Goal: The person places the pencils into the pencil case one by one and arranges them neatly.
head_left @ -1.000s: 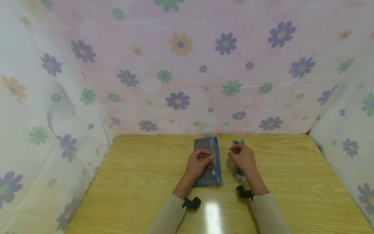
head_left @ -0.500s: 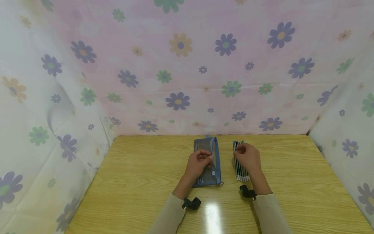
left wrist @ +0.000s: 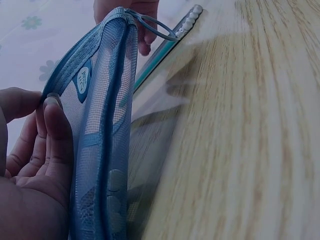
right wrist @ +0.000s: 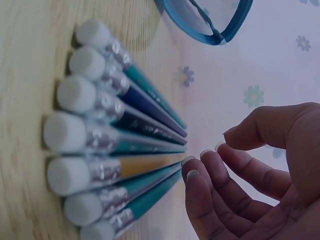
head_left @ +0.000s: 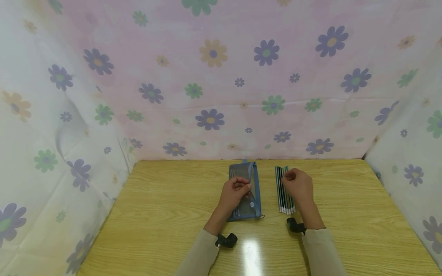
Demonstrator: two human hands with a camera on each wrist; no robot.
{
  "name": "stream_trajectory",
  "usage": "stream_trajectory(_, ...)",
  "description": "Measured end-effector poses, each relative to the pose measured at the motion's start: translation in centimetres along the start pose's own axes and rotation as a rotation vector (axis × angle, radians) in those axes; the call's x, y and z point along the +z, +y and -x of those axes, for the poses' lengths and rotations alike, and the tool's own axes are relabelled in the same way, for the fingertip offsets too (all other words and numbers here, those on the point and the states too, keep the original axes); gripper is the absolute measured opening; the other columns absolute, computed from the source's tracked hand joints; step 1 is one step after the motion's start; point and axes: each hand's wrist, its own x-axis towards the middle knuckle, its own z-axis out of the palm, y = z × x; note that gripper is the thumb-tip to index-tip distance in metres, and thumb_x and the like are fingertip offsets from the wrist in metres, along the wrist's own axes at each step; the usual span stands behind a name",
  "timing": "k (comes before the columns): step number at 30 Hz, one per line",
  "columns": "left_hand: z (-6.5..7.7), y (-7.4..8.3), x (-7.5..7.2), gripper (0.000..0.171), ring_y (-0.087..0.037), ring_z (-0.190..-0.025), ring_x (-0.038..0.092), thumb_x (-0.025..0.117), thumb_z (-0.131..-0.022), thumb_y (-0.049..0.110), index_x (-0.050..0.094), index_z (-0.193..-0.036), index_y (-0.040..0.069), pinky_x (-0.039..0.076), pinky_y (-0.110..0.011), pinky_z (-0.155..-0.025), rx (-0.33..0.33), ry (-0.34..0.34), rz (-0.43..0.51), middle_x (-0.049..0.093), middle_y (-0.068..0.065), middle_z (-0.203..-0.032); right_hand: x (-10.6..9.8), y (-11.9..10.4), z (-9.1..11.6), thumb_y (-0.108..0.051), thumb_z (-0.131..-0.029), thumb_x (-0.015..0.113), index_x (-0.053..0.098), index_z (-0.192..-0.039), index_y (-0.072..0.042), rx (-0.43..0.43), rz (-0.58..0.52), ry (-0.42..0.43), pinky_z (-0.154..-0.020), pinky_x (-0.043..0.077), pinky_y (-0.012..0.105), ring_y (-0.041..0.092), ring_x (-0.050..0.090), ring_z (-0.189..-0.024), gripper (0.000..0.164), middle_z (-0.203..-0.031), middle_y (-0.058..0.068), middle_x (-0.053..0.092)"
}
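Near the back edge of the wood-grained surface [head_left: 165, 199], roughly midway between its left and right edges, lies a blue pouch [head_left: 246, 207] of fine, see-through mesh, bound with woven trim and bearing an oval label [left wrist: 84, 79]. A small ring [head_left: 262, 216] hangs at its corner nearer the front edge. The left hand [head_left: 233, 194] pinches the pouch's rim between thumb and fingertips, and the mouth gapes toward the right edge.

On that side, near the pouch but apart from it, slim pencils [head_left: 282, 193] lie side by side, their ends toward the front and back edges. Seven show to the right wrist: glossy barrels in teal, navy and one golden, with crimped silvery ferrules [right wrist: 102, 140] and blunt, rounded white erasers [right wrist: 70, 132]. The right hand [head_left: 297, 186] is over them, fingers loosely bent, thumb apart from fingertips, gripping nothing; whether it touches them cannot be told.
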Motion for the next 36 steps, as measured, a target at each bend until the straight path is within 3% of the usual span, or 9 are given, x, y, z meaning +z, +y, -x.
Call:
stream_trajectory(5,0.0,0.0,0.0,0.02,-0.013,-0.075,0.07,0.073,-0.101,0.005,0.067,-0.116,-0.006,0.061,-0.025,-0.066,-0.003,0.002,-0.003,0.071,-0.003,-0.09,-0.3,0.4,-0.2,-0.013,-0.094,0.068,0.073,-0.109,0.003,0.024,0.028,0.011,-0.068,0.055,0.038,0.033,0.068,-0.088,0.023,-0.099,0.019,0.073)
stream_trajectory(15,0.1,0.1,0.1,0.02,-0.013,-0.075,0.07,0.072,-0.101,0.005,0.067,-0.116,-0.007,0.061,-0.025,-0.067,0.005,-0.004,-0.005,0.071,-0.003,-0.09,-0.8,0.9,0.0,-0.015,-0.094,0.068,0.071,-0.11,0.004,0.048,0.059,0.003,-0.075,0.058,0.05,0.036,0.07,-0.089,0.025,-0.102,0.023,0.074)
stream_trajectory(36,0.2,0.3,0.1,0.02,-0.014,-0.077,0.07,0.072,-0.101,0.005,0.066,-0.117,-0.007,0.061,-0.026,-0.068,-0.002,-0.014,0.005,0.07,-0.004,-0.091,-0.9,2.1,-0.4,-0.017,-0.092,0.07,0.069,-0.105,0.006,0.083,0.149,-0.063,-0.068,0.057,0.049,0.034,0.068,-0.081,0.026,-0.095,0.021,0.072)
